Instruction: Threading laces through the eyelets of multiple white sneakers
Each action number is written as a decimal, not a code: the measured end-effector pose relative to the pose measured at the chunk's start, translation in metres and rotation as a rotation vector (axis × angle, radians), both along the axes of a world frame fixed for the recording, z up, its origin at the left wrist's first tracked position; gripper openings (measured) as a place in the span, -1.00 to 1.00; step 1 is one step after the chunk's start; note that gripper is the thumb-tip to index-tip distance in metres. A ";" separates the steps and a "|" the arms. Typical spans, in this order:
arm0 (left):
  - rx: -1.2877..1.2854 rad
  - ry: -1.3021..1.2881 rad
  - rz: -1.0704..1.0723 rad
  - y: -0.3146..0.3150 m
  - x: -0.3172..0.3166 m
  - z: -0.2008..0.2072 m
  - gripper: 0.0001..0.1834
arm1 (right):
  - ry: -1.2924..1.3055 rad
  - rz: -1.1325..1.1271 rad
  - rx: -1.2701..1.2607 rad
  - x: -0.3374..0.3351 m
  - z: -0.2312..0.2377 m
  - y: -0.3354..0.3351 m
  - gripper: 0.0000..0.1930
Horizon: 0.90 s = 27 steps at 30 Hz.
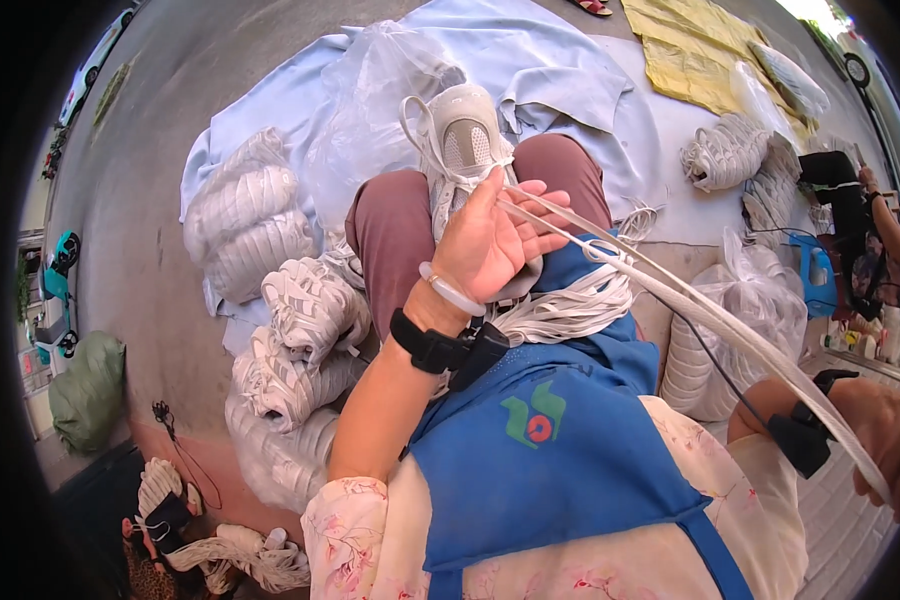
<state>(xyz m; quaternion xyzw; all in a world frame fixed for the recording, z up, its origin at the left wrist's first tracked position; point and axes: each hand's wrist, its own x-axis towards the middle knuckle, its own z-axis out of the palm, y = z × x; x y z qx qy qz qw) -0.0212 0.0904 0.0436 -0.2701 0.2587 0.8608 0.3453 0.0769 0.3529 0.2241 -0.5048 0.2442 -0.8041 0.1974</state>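
Observation:
A pale grey-white sneaker (470, 110) with mesh panels stands between my knees, toe pointing away from me. My left hand (500, 235) is at its near end, palm turned up and fingers stretched out, with the thumb close to the eyelets. A white shoelace (710, 300) runs from the shoe across these fingers in long strands to the right. At the far right edge, my right hand (885, 440) is closed around the lace, holding it taut; part of that hand fades into the dark rim. A bundle of loose white laces (580, 305) lies on my blue apron (570, 480).
Sneakers (310, 310) are stacked left of my legs, beside plastic-wrapped shoes (250, 215). More wrapped shoes (710, 365) stand at right. Pale blue cloth (560, 60) covers the ground ahead. Another person (885, 255) sits at far right; a green sack (88, 390) lies at far left.

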 end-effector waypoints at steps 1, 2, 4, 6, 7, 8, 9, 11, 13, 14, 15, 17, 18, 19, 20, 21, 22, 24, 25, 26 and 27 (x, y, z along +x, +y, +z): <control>0.005 0.000 -0.003 0.000 -0.004 -0.017 -0.51 | -0.044 0.006 -0.077 0.000 -0.010 -0.006 -0.88; 0.204 0.138 0.027 -0.008 -0.003 -0.044 -0.53 | -0.047 0.012 -0.077 -0.001 -0.017 -0.005 -0.88; 0.177 0.264 0.030 -0.007 0.007 -0.045 -0.58 | -0.073 -0.107 0.217 -0.008 -0.036 0.004 -0.88; 0.073 0.369 -0.121 -0.030 0.020 -0.035 -0.58 | -0.230 -0.191 0.284 -0.019 -0.066 0.016 -0.81; -0.030 0.472 -0.269 -0.044 0.026 -0.033 -0.57 | -0.340 -0.844 0.467 -0.004 -0.082 -0.012 -0.67; -0.146 0.536 -0.377 -0.055 0.040 -0.021 -0.56 | -0.081 -1.038 0.640 -0.022 -0.103 -0.029 -0.56; -0.242 0.602 -0.490 -0.065 0.051 -0.004 -0.54 | -0.307 -0.857 0.861 -0.025 -0.108 -0.035 -0.52; -0.176 0.739 -0.786 -0.084 0.062 0.021 -0.54 | -0.424 -0.665 1.177 -0.038 -0.119 -0.059 -0.48; -0.076 0.978 -0.957 -0.081 0.072 0.052 -0.57 | -0.509 -0.416 1.220 -0.046 -0.147 -0.084 -0.48; 0.014 1.067 -0.960 -0.076 0.084 0.053 -0.59 | -0.738 -0.244 1.105 -0.048 -0.162 -0.100 -0.46; 0.099 1.152 -0.956 -0.069 0.096 0.052 -0.61 | -1.010 -0.085 1.047 -0.056 -0.171 -0.121 -0.45; 0.127 1.162 -1.029 -0.053 0.106 0.052 -0.61 | -1.131 0.024 0.792 -0.062 -0.186 -0.146 -0.53; 0.158 1.172 -1.106 -0.046 0.110 0.049 -0.62 | -1.150 -0.011 0.696 -0.065 -0.188 -0.158 -0.58; 0.152 1.185 -1.127 -0.042 0.109 0.043 -0.63 | -1.166 -0.050 0.597 -0.067 -0.191 -0.166 -0.63; 0.082 1.236 -1.097 -0.044 0.109 0.039 -0.64 | -1.164 -0.013 0.509 -0.067 -0.197 -0.171 -0.71; 0.013 1.286 -1.065 -0.048 0.108 0.036 -0.63 | -1.160 -0.011 0.510 -0.066 -0.195 -0.168 -0.71; -0.116 1.206 -1.152 -0.058 0.098 0.039 -0.63 | -0.976 -0.128 0.690 -0.063 -0.192 -0.160 -0.72; -0.346 0.960 -1.196 -0.085 0.073 0.038 -0.55 | -0.711 -0.233 0.983 -0.056 -0.177 -0.133 -0.72; -0.490 1.010 -0.973 -0.093 0.062 0.035 -0.57 | -0.710 -0.239 0.980 -0.055 -0.177 -0.122 -0.72; -0.650 0.888 -0.707 -0.100 0.057 0.019 -0.59 | -0.607 -0.218 1.059 -0.053 -0.178 -0.118 -0.71; -0.843 0.858 -0.466 -0.103 0.048 0.003 -0.60 | -0.503 -0.198 1.136 -0.051 -0.179 -0.117 -0.70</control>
